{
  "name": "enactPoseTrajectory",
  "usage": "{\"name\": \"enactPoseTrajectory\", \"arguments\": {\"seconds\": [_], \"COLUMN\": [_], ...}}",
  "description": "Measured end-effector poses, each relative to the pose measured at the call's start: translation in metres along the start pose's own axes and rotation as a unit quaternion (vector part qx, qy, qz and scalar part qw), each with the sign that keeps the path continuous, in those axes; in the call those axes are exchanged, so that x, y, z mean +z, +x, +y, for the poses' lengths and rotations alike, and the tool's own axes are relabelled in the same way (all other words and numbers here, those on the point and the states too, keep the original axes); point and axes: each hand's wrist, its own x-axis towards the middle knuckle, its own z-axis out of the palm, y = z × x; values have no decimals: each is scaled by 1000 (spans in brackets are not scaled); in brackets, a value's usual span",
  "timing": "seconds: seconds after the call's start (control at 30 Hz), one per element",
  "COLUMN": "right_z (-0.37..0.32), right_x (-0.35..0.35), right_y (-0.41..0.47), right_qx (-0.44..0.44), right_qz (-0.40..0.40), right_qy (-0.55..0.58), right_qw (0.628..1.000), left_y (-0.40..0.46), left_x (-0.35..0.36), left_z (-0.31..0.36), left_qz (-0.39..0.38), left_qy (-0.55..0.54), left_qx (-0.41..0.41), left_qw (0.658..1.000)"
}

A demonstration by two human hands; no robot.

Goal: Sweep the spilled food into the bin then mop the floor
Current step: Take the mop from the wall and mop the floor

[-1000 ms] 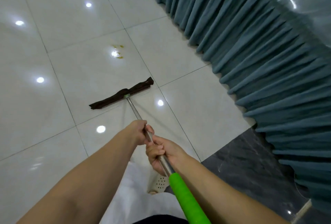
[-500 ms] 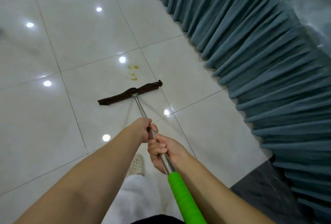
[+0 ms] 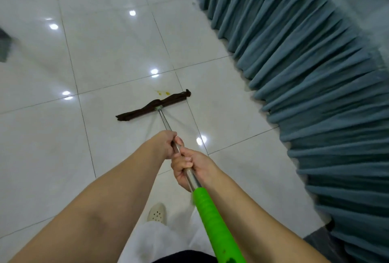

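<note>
Steel under both hands: left hand [image 3: 166,144] wrapped round the bare mop handle [image 3: 168,125] farther down, right hand [image 3: 190,167] clenched round it just above, at the top of the metal, right below the green grip [image 3: 212,220]. Hands nearly touching on the shaft.

Brown mop head [image 3: 153,105] flat on the white tiled floor [image 3: 105,56], angled across a tile, with the yellow food smears [image 3: 163,93] just beyond its far edge, near the right half of the cloth.

Best handled, judging by this layout: push forward so the cloth passes fully over the smears, keep the head pressed flat rather than tipped on one edge, then draw back in a straight overlapping stroke. Spreading the hands wider on the shaft likely gives more downward pressure. Worth steering clear of the blue-grey pleated curtain [image 3: 305,73] on the right, whose hem hangs at floor level close by.

Hard to make out: whether the smears are wet residue or small solid bits. No bin anywhere in view. Lower end of the green grip cut off by the frame. Only one pale perforated shoe [image 3: 157,213] showing. Dark blurred shape [image 3: 4,46] at the left edge, unidentifiable.
</note>
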Motion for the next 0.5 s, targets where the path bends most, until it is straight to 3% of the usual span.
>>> {"name": "enactPoseTrajectory", "arguments": {"seconds": [0.5], "right_z": [-182], "right_x": [49], "right_y": [10], "right_qx": [83], "right_qz": [36], "right_qy": [-173], "right_qw": [981], "left_y": [52], "left_x": [114], "left_z": [93], "left_qz": [20], "left_qy": [-205], "left_qx": [24], "left_qw": [978]}}
